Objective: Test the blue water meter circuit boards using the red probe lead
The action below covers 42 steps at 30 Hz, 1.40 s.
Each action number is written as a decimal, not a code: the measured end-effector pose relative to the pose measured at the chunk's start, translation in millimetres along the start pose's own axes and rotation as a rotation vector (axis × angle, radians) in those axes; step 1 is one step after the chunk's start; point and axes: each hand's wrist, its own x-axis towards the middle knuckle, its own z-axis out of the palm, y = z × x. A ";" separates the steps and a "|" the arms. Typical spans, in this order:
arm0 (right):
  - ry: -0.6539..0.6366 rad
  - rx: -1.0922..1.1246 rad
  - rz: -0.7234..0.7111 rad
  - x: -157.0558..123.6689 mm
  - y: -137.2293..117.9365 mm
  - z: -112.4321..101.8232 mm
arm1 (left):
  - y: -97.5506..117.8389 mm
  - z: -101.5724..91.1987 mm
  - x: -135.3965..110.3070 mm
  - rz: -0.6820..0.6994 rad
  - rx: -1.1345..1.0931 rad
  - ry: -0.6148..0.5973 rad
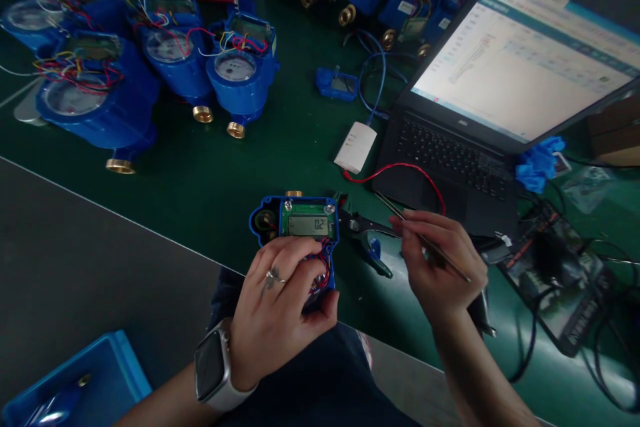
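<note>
My left hand rests over an opened blue water meter near the table's front edge. Its fingers curl onto red and dark wires in the lower half of the case, covering part of them. The meter's green circuit board carries a small display with digits lit up. A pair of thin metal tweezers is held in my right hand, tips pointing up and left, apart from the meter. Between the meter and that hand lie dark pliers, partly hidden by my fingers.
An open laptop stands at the right, beside a white box with red and blue cables. Several blue water meters with loose wires stand at the back left. A blue bin sits below the table's edge at lower left.
</note>
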 end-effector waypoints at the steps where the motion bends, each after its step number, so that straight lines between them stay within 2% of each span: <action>1: -0.031 0.000 0.027 -0.3 5.9 1.2 | -0.6 -0.1 -0.5 -0.003 -0.002 -0.001; 8: -0.398 0.023 0.025 -2.1 38.2 4.9 | -2.3 -0.7 -0.5 0.002 -0.007 0.005; 13: -0.531 0.077 0.022 -1.4 49.3 5.3 | -2.4 -0.4 0.7 0.005 -0.010 0.009; 17: -0.563 0.126 0.042 1.9 35.0 7.2 | -4.3 -0.7 -1.8 0.040 -0.032 0.030; 20: -0.584 0.285 0.106 6.0 13.5 17.9 | -8.0 -2.0 -5.6 0.085 -0.065 0.090; 22: -0.634 0.414 0.169 8.5 1.3 30.0 | -14.1 -3.0 -6.6 0.035 -0.070 0.184; 23: -0.650 0.480 0.201 9.6 -3.1 36.5 | -18.8 -3.3 -5.9 -0.035 -0.069 0.223; 25: -0.657 0.605 0.260 11.0 -7.9 48.4 | -31.4 -3.5 -1.8 -0.214 -0.098 0.221; 27: -0.643 0.694 0.287 11.7 -8.7 56.2 | -45.7 -3.5 5.4 -0.349 -0.183 0.116; 29: -0.627 0.712 0.260 12.3 -7.3 59.4 | -57.4 -4.1 13.1 -0.378 -0.273 0.006; 31: -0.608 0.685 0.185 13.5 -5.2 59.7 | -63.4 -5.3 19.2 -0.371 -0.329 -0.034; 34: -0.571 0.653 0.096 15.8 -2.9 59.1 | -62.4 -6.5 23.7 -0.324 -0.359 -0.007; 38: -0.544 0.769 0.078 16.5 -1.9 63.3 | -59.0 -3.8 24.6 -0.242 -0.307 0.103; 40: -0.511 0.797 0.056 14.0 -0.8 68.4 | -59.4 -0.4 23.7 -0.260 -0.308 0.157; 42: -0.466 0.860 0.107 8.9 0.5 74.0 | -59.2 3.7 21.2 -0.287 -0.314 0.192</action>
